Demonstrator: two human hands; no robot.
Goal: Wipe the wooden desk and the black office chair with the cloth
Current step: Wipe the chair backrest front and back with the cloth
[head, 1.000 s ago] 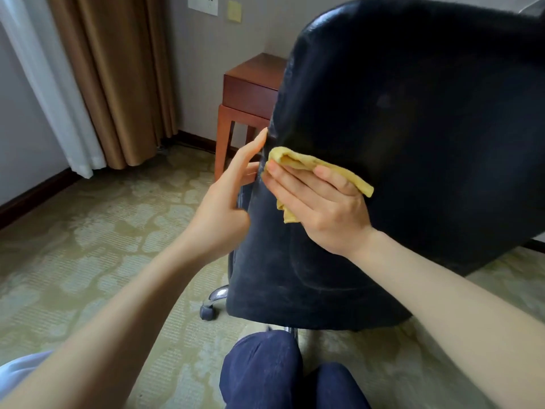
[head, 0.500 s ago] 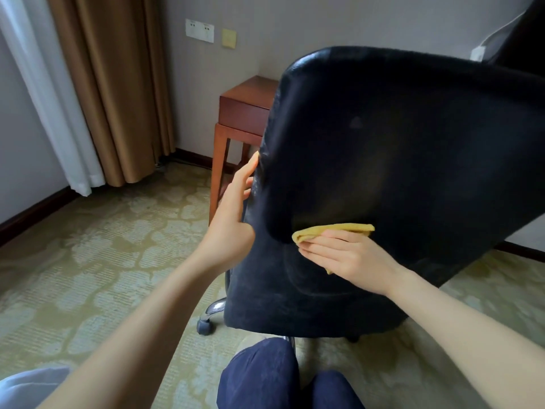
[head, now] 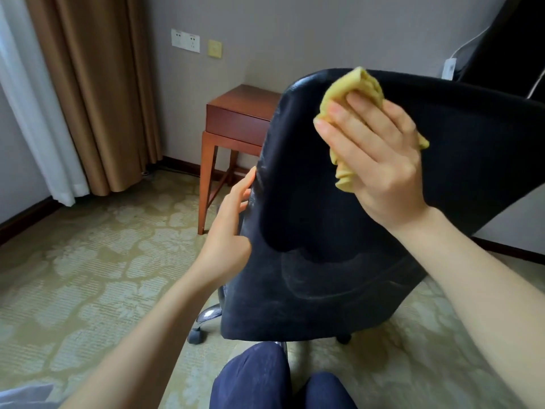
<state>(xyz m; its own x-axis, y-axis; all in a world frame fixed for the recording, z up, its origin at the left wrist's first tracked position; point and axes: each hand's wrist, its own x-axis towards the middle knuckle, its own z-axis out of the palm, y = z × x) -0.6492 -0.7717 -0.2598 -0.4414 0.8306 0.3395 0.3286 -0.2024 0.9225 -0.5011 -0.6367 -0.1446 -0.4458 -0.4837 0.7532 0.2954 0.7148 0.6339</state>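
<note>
The black office chair (head: 324, 246) stands close in front of me with its backrest turned toward me, leaning to the right. My right hand (head: 380, 160) presses the bunched yellow cloth (head: 364, 84) against the backrest's top edge, fingers laid straight over it. Part of the cloth pokes out below my palm. My left hand (head: 227, 231) rests on the backrest's left edge, thumb along the rim and the fingers behind it. The wooden desk (head: 241, 113) stands behind the chair against the wall.
Patterned carpet (head: 88, 276) stretches to the left. Brown and white curtains (head: 88, 84) hang at the far left. A chair caster (head: 196, 336) sits on the floor near my knees (head: 265, 379). A dark object leans at the upper right.
My right hand slid the cloth down the backrest, then swept it up to the top edge. My left hand stayed on the left edge.
</note>
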